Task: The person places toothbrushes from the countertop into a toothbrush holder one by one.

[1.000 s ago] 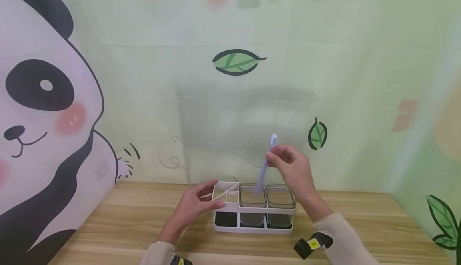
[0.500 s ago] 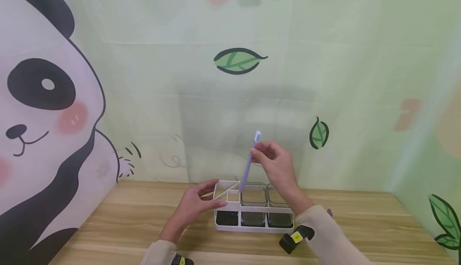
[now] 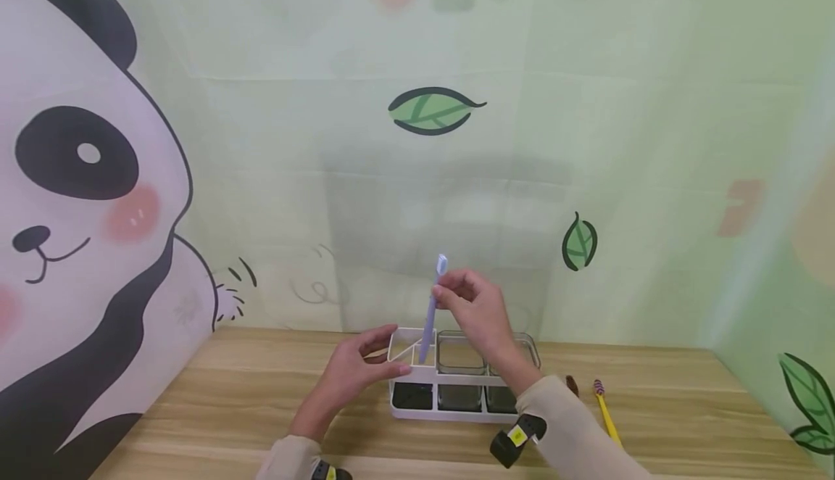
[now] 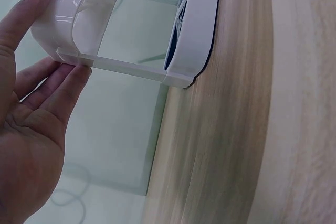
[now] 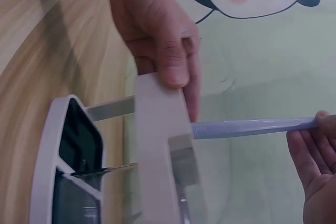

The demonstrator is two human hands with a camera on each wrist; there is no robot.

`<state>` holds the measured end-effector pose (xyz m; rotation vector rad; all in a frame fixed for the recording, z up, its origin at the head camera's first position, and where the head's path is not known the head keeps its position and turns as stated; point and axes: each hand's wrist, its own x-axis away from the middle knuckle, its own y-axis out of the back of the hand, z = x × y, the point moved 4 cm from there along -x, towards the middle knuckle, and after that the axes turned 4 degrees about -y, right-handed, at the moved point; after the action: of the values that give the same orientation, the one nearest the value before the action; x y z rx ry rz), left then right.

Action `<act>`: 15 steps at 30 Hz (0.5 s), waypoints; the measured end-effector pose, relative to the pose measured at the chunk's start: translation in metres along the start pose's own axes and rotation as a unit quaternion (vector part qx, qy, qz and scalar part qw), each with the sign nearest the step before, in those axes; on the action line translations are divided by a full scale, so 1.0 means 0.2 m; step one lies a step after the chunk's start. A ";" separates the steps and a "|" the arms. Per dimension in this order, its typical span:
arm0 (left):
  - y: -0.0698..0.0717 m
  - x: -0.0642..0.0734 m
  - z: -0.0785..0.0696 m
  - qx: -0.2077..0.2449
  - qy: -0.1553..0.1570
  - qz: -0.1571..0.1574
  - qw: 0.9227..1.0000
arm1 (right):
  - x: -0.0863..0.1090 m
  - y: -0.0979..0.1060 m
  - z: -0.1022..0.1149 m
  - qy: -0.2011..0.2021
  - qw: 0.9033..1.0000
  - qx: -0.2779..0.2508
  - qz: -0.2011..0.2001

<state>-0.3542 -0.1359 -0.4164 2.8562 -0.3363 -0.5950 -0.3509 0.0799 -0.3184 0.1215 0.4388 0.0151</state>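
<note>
A pale purple toothbrush (image 3: 429, 324) with a white-bristled head stands nearly upright, head up. My right hand (image 3: 479, 313) pinches it just below the head between thumb and fingers. Its lower end is at the small front section of the divided compartment in a white two-tier holder (image 3: 450, 375); how deep it sits, I cannot tell. My left hand (image 3: 355, 364) grips that holder's left end, thumb in front and fingers behind. In the left wrist view, the left hand's fingertips (image 4: 79, 72) touch the holder's upper frame. The right wrist view shows the toothbrush handle (image 5: 247, 128) meeting the upper tier.
Clear cups (image 3: 462, 355) fill the holder's middle and right places, partly behind my right forearm. On the wooden table (image 3: 685, 400) to the right lie a yellow toothbrush (image 3: 608, 416) and a dark brown bristled head (image 3: 572, 384). A panda-printed backdrop (image 3: 293, 175) stands behind.
My right hand has carried the toothbrush left, from over the middle cup to the divided compartment, and lowered it slightly. The yellow toothbrush has come into view. My left hand stays put.
</note>
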 end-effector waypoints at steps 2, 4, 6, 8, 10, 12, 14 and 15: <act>0.00 0.00 0.00 0.004 0.004 -0.002 1.000 | 0.01 -0.01 -0.02 0.000 1.000 0.006 0.004; 0.00 0.00 0.00 0.005 0.001 -0.002 1.000 | 0.01 -0.02 -0.04 0.001 1.000 0.016 0.008; 0.00 0.00 0.00 0.005 -0.002 0.000 1.000 | 0.02 -0.03 -0.06 0.004 1.000 0.025 0.012; 0.00 0.00 -0.01 0.005 -0.006 0.002 1.000 | 0.02 -0.04 -0.08 0.005 0.999 0.032 0.016; 0.00 0.00 -0.01 0.005 -0.006 0.004 1.000 | 0.03 -0.05 -0.10 0.007 0.999 0.035 0.021; 0.00 0.00 -0.01 0.004 -0.004 0.005 1.000 | 0.03 -0.06 -0.11 0.007 0.999 0.042 0.025; 0.00 0.00 -0.02 0.003 -0.002 0.005 1.000 | 0.04 -0.06 -0.13 0.003 0.998 0.051 0.029; 0.00 0.01 -0.02 0.005 0.000 0.005 1.000 | 0.04 -0.06 -0.14 0.000 0.998 0.053 0.032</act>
<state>-0.3514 -0.1351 -0.4130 2.8625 -0.3530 -0.5939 -0.3545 0.0709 -0.3480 0.2406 0.4364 0.0541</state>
